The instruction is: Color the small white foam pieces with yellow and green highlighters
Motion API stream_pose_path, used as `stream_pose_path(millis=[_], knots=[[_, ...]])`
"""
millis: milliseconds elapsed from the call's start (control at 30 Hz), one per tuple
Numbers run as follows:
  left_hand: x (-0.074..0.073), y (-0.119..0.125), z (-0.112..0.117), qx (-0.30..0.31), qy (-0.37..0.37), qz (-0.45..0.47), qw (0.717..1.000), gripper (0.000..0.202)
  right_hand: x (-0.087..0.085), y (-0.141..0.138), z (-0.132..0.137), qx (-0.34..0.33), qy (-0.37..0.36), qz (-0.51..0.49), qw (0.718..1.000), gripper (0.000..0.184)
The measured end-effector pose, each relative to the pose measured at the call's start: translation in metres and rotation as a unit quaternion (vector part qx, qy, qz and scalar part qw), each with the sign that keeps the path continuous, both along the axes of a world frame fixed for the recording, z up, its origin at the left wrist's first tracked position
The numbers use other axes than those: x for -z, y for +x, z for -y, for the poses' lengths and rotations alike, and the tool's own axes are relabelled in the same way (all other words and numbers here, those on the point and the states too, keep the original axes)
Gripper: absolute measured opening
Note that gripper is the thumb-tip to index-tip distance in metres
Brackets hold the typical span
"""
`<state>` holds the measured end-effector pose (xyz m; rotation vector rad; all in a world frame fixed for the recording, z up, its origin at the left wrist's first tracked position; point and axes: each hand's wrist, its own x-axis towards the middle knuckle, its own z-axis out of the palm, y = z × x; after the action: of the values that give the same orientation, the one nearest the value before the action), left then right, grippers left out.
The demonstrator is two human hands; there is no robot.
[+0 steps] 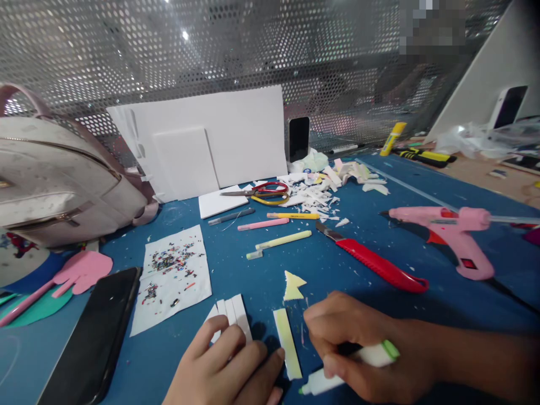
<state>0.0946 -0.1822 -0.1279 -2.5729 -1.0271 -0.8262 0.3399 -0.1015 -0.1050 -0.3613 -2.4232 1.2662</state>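
Gripping smooth white marker [323, 382] | right hand [350, 343]: closed | left hand [230, 360]: half-curled over flat strips [237, 311], hold unclear

The marker [323, 383] has a smooth plastic barrel with a soft sheen. The strip [287, 343] looks matt, like foam board or card. The counter [236, 275] has a mostly smooth, low-sheen finish flecked with specks. The glue gun [445, 219] is smooth plastic; the cutter [379, 263] pairs a ridged, shiny plastic handle with a metal blade. The phone [93, 337] shows glossy, glass-like black. The panel [139, 62] is perforated metal, dully gleaming. The backpack [59, 174] looks like smooth faux leather, the sheet [196, 275] like matt paper.
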Motion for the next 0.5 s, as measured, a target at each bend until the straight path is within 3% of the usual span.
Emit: stream_pose_path(millis=[133, 233, 500], knots=[[-0.001, 0.0013, -0.0016, 0.004, 0.011, -0.001, 1.0, 0.027, 0.0053, 0.0018, -0.002, 0.091, -0.058, -0.039, 0.993, 0.026], [-0.0015, 0.0011, -0.0023, 0.003, 0.019, -0.002, 1.0, 0.029, 0.0052, 0.0008, -0.0036, 0.164, -0.057, -0.02, 0.985, 0.032], [0.0, 0.0001, 0.0008, 0.0, 0.007, -0.01, 1.0, 0.024, 0.0002, -0.0032, -0.0035, 0.147, -0.006, 0.009, 0.989, 0.027]])
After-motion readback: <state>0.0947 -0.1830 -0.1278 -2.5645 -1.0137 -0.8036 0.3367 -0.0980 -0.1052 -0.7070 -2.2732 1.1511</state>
